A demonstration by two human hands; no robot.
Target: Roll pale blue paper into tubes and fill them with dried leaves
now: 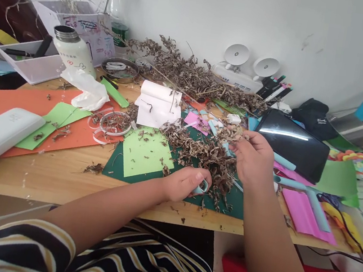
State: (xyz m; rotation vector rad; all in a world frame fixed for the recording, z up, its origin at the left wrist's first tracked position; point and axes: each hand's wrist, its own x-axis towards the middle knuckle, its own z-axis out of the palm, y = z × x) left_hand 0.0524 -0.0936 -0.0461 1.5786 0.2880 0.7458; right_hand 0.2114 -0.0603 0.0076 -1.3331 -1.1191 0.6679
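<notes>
My left hand (186, 184) is closed around a light blue paper roll (201, 187), whose open end shows beside the thumb. Dried leaves (199, 152) lie heaped just beyond it on a green cutting mat (113, 169). Over the right side of this heap, the fingers of my right hand (255, 158) pinch a dried leaf (234, 135); the fingertips are partly hidden. A light green paper sheet (147, 151) with crumbs on it lies on the mat, left of the heap.
A dried plant bundle (184, 70) lies along the wall before a white router (234, 78). To the right are a black tablet (292, 145) and pink paper (302, 213). At left stand an open bottle (74, 52), a white case (3, 139) and orange paper (5, 105).
</notes>
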